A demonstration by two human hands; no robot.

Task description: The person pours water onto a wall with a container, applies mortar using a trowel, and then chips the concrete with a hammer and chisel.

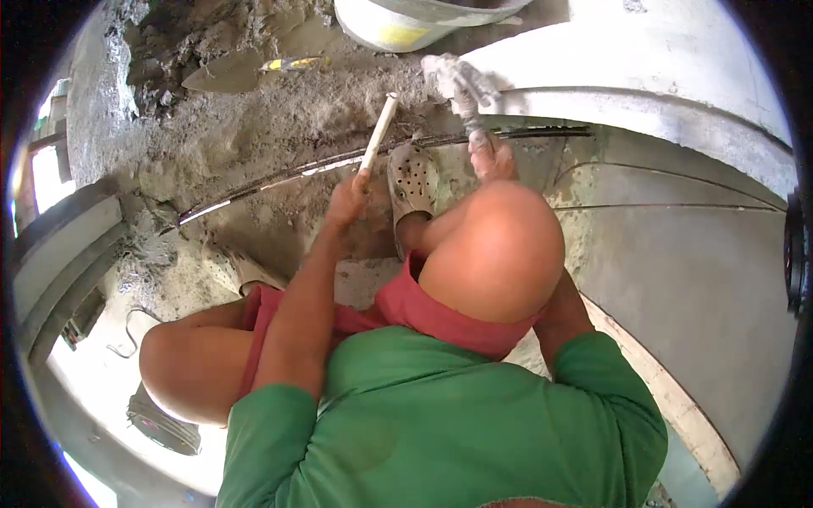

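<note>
My left hand (pixel 347 200) is closed around the lower end of a pale, slim stick (pixel 378 134), which points up and away over the dirty floor. The fingers of my right hand (pixel 492 157) wrap the handle of a brush-like tool (pixel 461 80). Its head is ragged and caked with grey-white material, so its exact kind is unclear. That head is close to the edge of a white curved surface (pixel 610 63). Between my two hands is a beige clog (pixel 413 182) on my foot.
A trowel (pixel 227 73) with a yellow-and-black handle (pixel 295 63) lies in grey mortar at the far left. A whitish bucket (pixel 385 25) stands at the top. A dark strip (pixel 279 178) crosses the floor. Grey panels (pixel 677 254) are on the right.
</note>
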